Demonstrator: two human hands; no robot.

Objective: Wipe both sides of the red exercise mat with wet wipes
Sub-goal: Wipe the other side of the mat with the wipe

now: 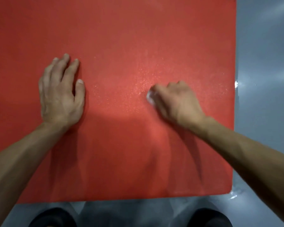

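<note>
While the red mat [121, 38] lies flat on the grey floor [266, 63], its near edge just in front of your knees [52, 217] and its right edge running up the frame w/ floor beside it, your left hand [61, 94] rests palm-down on the mat's left-centre, fingers straight & close together, holding nothing. Your right hand [177, 100] is toward the mat's right edge, fingers curled around a bunched white wipe [150, 97], pressed to the surface; only a bit of wipe shows at the knuckles. Wet speckled sheen sits btwn the hands and above the right one. Right hand's slightly blurred.
</note>
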